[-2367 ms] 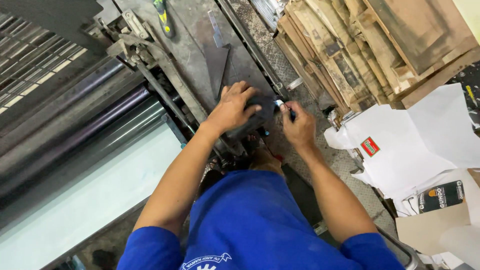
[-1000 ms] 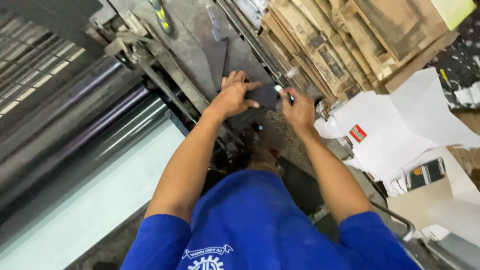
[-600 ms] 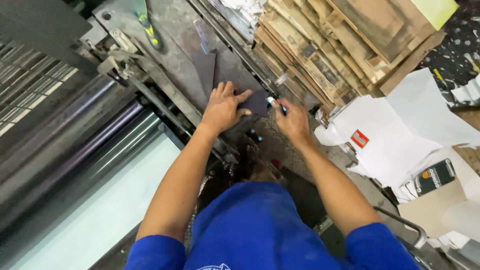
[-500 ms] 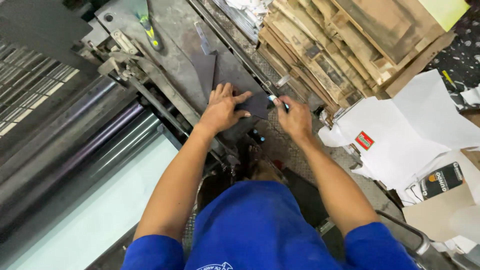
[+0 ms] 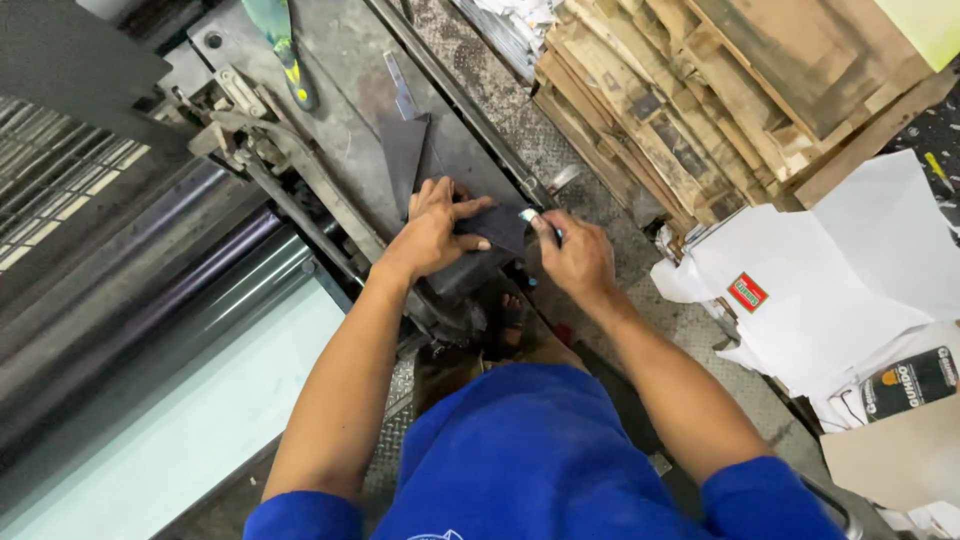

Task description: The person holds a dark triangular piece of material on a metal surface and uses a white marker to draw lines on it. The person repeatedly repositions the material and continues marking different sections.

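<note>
My left hand [image 5: 432, 228] lies flat with fingers spread on a dark sheet piece [image 5: 492, 232] resting on the grey machine deck [image 5: 345, 120]. My right hand [image 5: 572, 257] is closed around a small silvery tool [image 5: 530, 215], its tip touching the right edge of the dark piece. What kind of tool it is I cannot tell. A dark triangular offcut [image 5: 403, 155] lies just beyond my left hand. Both arms come out of blue sleeves.
Large dark rollers [image 5: 130, 290] and a pale sheet [image 5: 190, 430] fill the left. A green-handled tool [image 5: 282, 50] lies on the deck. Stacked wooden pallets [image 5: 740, 90] stand at the upper right, white paper sheets [image 5: 830, 280] and a dark can [image 5: 915, 380] to the right.
The view has shifted slightly. Both hands stay on the dark piece; my right hand with the silvery tool has kept to its right edge with only small movements.
</note>
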